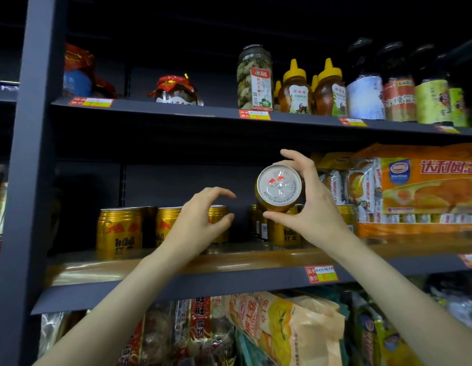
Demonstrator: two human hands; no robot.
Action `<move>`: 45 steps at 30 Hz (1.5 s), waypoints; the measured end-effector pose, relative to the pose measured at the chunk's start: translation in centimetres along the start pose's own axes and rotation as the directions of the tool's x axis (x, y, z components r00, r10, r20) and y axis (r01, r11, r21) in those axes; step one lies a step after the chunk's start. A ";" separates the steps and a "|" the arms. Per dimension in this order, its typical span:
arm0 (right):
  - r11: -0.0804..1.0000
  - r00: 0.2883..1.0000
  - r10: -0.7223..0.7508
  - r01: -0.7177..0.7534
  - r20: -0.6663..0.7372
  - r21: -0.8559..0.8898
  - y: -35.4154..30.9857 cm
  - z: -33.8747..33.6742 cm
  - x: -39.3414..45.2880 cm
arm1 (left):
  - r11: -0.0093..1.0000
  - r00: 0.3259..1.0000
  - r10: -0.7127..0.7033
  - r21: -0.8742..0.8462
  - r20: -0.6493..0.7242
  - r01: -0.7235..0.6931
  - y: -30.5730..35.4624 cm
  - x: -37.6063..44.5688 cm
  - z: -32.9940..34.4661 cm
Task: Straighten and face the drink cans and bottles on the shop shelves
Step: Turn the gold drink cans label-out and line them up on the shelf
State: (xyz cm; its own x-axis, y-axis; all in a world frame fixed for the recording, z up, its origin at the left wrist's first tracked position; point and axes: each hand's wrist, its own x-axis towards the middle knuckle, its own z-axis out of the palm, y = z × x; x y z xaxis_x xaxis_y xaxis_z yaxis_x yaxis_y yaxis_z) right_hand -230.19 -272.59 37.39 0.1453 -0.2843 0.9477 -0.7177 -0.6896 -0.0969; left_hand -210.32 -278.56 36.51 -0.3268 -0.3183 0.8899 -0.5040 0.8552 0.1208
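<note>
Gold can (279, 186) is up in the air above the row of cans (120, 229) on the middle shelf (192, 282); the right hand (308, 204) holds it round its sides, likely to turn it; it lies tipped over, silver top facing us; the left hand (200, 220) reaches, fingers curled wide, holding nothing.

dark shelf (176, 282), gold cans (119, 231), cake packs (419, 191)

We find a retail shop. Dark metal shelving (161, 108) carries red-and-yellow price tags (322, 273) along its front edges, with gold drink cans (118, 231), honey bottles (295, 88) and packaged snacks (419, 188) ranged in rows.
</note>
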 end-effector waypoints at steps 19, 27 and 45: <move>0.811 0.840 0.399 -0.138 0.367 -0.568 2.6 6.0 4.5 | 0.851 0.970 -0.241 0.485 0.026 0.199 -4.1 -0.1 -2.0; 0.771 0.694 0.442 0.030 0.569 -0.636 2.8 3.2 5.7 | 0.853 0.979 -0.204 0.489 -0.013 0.185 -4.8 -0.2 -1.3; 0.849 0.634 0.414 -0.010 0.653 -0.529 3.1 9.7 8.8 | 0.869 0.987 -0.145 0.468 -0.070 0.161 -5.3 -0.5 -1.0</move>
State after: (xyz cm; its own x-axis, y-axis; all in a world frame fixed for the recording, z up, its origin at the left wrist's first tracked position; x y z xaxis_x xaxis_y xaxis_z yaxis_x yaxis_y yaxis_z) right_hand -224.59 -283.70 42.51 0.2394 -0.9007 0.3625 -0.9707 -0.2299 0.0696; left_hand -206.66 -282.56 35.88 -0.1932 -0.4095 0.8916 -0.8647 0.5004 0.0425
